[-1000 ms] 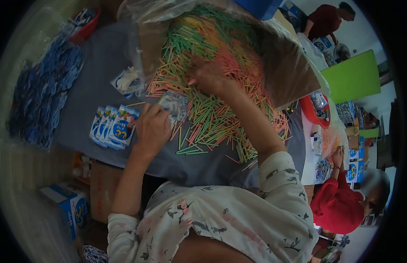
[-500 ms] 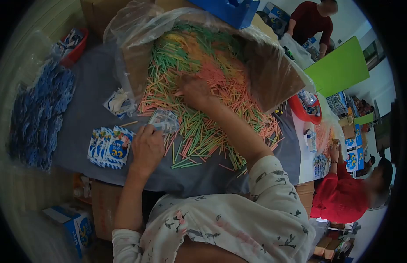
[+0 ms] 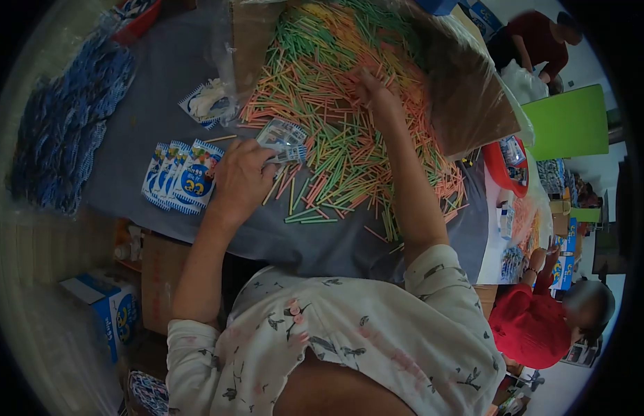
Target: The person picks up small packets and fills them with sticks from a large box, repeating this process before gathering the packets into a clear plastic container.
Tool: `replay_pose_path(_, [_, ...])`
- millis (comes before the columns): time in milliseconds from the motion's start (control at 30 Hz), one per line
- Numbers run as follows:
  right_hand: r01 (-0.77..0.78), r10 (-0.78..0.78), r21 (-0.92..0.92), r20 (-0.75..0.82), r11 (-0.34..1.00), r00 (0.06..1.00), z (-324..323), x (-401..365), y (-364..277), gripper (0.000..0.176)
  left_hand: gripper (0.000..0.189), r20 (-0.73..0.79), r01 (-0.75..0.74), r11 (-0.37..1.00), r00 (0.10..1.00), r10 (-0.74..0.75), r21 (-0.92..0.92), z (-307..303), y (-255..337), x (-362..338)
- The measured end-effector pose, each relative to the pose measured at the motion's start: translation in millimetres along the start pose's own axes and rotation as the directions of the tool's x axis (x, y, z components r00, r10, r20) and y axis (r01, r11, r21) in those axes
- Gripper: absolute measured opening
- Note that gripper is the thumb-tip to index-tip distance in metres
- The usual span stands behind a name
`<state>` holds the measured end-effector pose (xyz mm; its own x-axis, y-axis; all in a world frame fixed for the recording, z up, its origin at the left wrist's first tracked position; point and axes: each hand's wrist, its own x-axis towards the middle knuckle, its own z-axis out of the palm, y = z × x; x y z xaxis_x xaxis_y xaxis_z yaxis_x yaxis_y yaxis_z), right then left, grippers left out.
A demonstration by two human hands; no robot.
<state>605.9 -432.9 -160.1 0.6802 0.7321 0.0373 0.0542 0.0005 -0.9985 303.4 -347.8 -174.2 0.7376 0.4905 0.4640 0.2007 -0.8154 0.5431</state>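
Observation:
My left hand (image 3: 244,173) is closed on the edge of a small packet (image 3: 289,137), its clear side up, beside the loose sticks. To the left of this hand several blue-and-white printed packets (image 3: 192,179) lie overlapped in a row. My right hand (image 3: 381,98) reaches into a large heap of thin pink, green and orange sticks (image 3: 329,114), its fingers bent and closed around some sticks; the fingertips are partly hidden. Above the left hand lies another packet (image 3: 210,104) with whitish pieces on it.
A plastic-lined cardboard box (image 3: 467,104) holds the heap, which spills onto the grey cloth (image 3: 162,90). Many blue packets (image 3: 69,132) lie at far left. Red baskets (image 3: 508,166) hold packets. A person in red (image 3: 533,326) works at right; another person (image 3: 537,41) stands behind.
The view has shifted, so the table sits higher in it. My right hand has moved rightward through the heap. My left hand stays at the clear packet, whose near end now stands folded up.

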Motion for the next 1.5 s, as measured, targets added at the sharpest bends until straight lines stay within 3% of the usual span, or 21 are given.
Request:
replay_pose_path(67, [0.157,-0.164,0.059,0.153,0.986,0.974,-1.8,-2.4,-5.2,0.017,0.015,0.036,0.023,0.999,0.999,-0.022,-0.037,-2.7,-3.6,1.7])
replay_pose_path(100, [0.155,-0.163,0.060,0.149,0.986,0.975,5.6,-6.0,-12.5,0.017,0.016,0.070,0.041,0.996,0.997,-0.035,-0.077,-3.4,-4.0,3.7])
replay_pose_path(133, [0.130,-0.152,0.276,0.058,0.952,0.987,20.4,-10.7,-21.7,0.018,0.016,0.073,0.038,0.996,0.997,-0.033,-0.078,-3.8,-4.1,5.4])
replay_pose_path(200, [0.118,-0.120,0.481,-0.026,0.869,0.992,31.0,-21.2,-34.8,0.019,0.019,0.085,0.200,0.923,0.980,-0.182,-0.328,-5.2,-4.0,8.5])
replay_pose_path(300, [0.123,-0.152,0.538,0.010,0.834,0.988,36.9,-34.6,-42.0,0.025,0.020,0.020,0.184,0.825,0.978,-0.206,-0.534,-4.0,2.3,14.0])
replay_pose_path(367, [-0.048,-0.392,0.788,0.358,0.614,0.848,33.6,-42.7,-43.4,0.023,0.020,0.035,0.191,0.799,0.977,-0.210,-0.570,-4.7,11.1,18.6])
replay_pose_path(500, [-0.085,-0.405,0.784,0.406,0.615,0.819,61.1,-71.9,-70.6,0.025,0.018,-0.007,0.136,0.707,0.981,-0.195,-0.694,13.4,16.9,23.6])
replay_pose_path(567, [0.169,-0.310,0.445,0.265,0.879,0.913,72.2,-81.0,-75.9,0.028,0.019,-0.030,0.107,0.694,0.983,-0.182,-0.712,17.5,22.0,25.8])
replay_pose_path(600, [0.271,-0.333,0.270,0.218,0.924,0.917,74.5,-82.5,-74.2,0.032,0.020,-0.060,0.077,0.683,0.983,-0.174,-0.726,18.6,23.7,27.0])
replay_pose_path(700, [0.310,-0.316,0.068,0.279,0.948,0.907,69.0,-82.9,-76.4,0.036,0.020,-0.066,0.080,0.667,0.979,-0.191,-0.741,25.0,23.2,27.2])
replay_pose_path(833, [0.258,-0.305,0.182,0.318,0.949,0.898,63.2,-74.6,-58.6,0.042,0.020,-0.035,0.099,0.623,0.979,-0.200,-0.776,34.3,20.4,26.7])
replay_pose_path(900, [0.231,-0.293,0.213,0.339,0.949,0.894,63.2,-75.7,-54.7,0.046,0.019,-0.114,-0.044,0.793,0.993,-0.032,-0.608,37.4,19.4,27.9])
replay_pose_path(933, [0.228,-0.291,0.213,0.341,0.950,0.894,62.1,-76.6,-56.2,0.046,0.019,-0.113,-0.041,0.792,0.993,-0.035,-0.609,36.8,20.9,27.8])
replay_pose_path(1033, [0.319,-0.294,0.007,0.402,0.948,0.867,60.1,-79.2,-67.4,0.049,0.017,-0.148,-0.111,0.829,0.988,0.034,-0.548,36.2,23.2,27.8])
replay_pose_path(1100, [0.228,-0.204,-0.024,0.364,0.973,0.909,60.9,-78.9,-72.1,0.049,0.017,-0.044,0.100,0.600,0.975,-0.220,-0.794,39.4,21.3,28.0])
replay_pose_path(1133, [0.231,-0.207,-0.024,0.364,0.973,0.908,61.3,-77.5,-70.6,0.049,0.017,-0.046,0.097,0.601,0.975,-0.218,-0.793,39.6,21.9,28.8])
replay_pose_path(1200, [0.312,-0.334,0.121,0.345,0.942,0.877,64.1,-74.7,-61.7,0.049,0.017,0.022,0.158,0.399,0.945,-0.326,-0.903,39.6,24.3,28.5])
replay_pose_path(1333, [0.289,-0.317,0.130,0.429,0.948,0.846,71.9,-76.8,-48.3,0.049,0.016,0.121,0.239,0.436,0.952,-0.281,-0.868,46.9,24.2,29.3])
replay_pose_path(1400, [0.411,-0.426,0.132,0.426,0.902,0.798,68.9,-75.1,-52.7,0.049,0.021,0.298,0.381,0.249,0.901,-0.315,-0.890,45.9,27.0,34.3])
replay_pose_path(1433, [0.409,-0.422,0.127,0.423,0.904,0.802,66.6,-73.6,-57.2,0.049,0.021,0.303,0.384,0.244,0.900,-0.313,-0.890,44.1,29.3,37.3])
replay_pose_path(1500, [0.368,-0.451,0.317,0.250,0.874,0.857,62.0,-70.2,-67.7,0.046,0.019,0.328,0.365,0.085,0.900,-0.287,-0.927,41.4,32.5,41.6])
